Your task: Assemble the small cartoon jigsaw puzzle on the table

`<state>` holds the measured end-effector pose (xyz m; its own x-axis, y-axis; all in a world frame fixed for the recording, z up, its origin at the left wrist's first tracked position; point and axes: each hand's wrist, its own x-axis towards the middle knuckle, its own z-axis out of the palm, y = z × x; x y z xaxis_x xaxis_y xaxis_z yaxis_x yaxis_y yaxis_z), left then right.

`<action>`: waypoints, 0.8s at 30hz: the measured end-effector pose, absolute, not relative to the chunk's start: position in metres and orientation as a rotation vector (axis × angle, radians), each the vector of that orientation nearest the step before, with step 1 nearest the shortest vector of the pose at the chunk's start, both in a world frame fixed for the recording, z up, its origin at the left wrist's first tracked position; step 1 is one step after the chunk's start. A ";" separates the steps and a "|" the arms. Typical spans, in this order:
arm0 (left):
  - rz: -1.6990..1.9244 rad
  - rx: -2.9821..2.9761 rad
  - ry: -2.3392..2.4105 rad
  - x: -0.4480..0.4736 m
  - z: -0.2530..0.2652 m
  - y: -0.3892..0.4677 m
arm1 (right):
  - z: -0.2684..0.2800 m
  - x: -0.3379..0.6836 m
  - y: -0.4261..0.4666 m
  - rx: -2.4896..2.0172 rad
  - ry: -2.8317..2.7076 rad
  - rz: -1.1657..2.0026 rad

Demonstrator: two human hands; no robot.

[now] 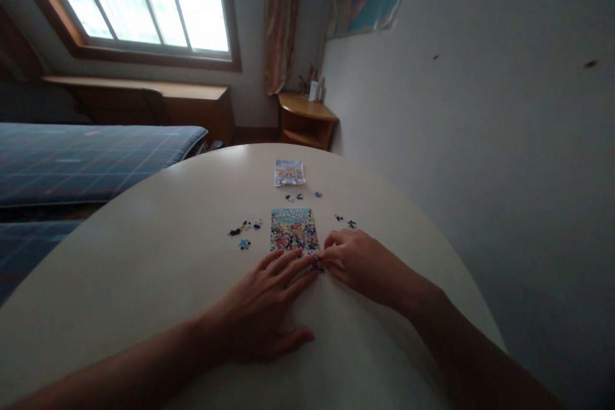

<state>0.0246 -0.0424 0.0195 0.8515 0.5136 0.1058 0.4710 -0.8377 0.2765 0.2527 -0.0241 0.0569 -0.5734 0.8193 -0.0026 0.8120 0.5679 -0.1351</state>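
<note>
- Lying flat, fingers slightly spread, left hand (pixel 271 298) sits lower centre, fingertips over the bottom edge of the picture puzzle (pixel 293 227).
- Right hand (pixel 360 262), right of centre: fingertips drawn narrow at the corner piece (pixel 316 263); can't tell if gripped.
- Key relation: corner piece lies just left of the right hand's fingertips, at the puzzle's lower right, left fingertips also touching or just beside it; neither hand clearly nearer.
- Puzzle at frame centre on white desk (pixel 182 256); long axis seems to run up-frame, low end partly hidden.
- Loose pieces: left cluster (pixel 245 244), right pair (pixel 352 224), upper group (pixel 318 195).
- Printed packet or sheet (pixel 289 173) beyond.
- Far: mattress (pixel 96 160) left, corner shelf (pixel 307 106) upper centre.
</note>
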 end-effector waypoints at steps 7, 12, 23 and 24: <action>0.342 2.777 0.755 0.025 0.019 -0.043 | 0.057 0.247 -0.027 -1.404 -2.749 0.061; 0.477 2.787 0.748 0.018 0.022 -0.041 | 0.057 0.252 -0.020 -1.354 -2.718 0.149; 0.501 2.800 1.020 -0.009 0.002 -0.007 | 0.037 0.262 0.000 -1.351 -2.483 0.138; 0.502 2.798 1.011 -0.010 0.001 -0.006 | 0.033 0.263 0.004 -1.379 -2.426 0.112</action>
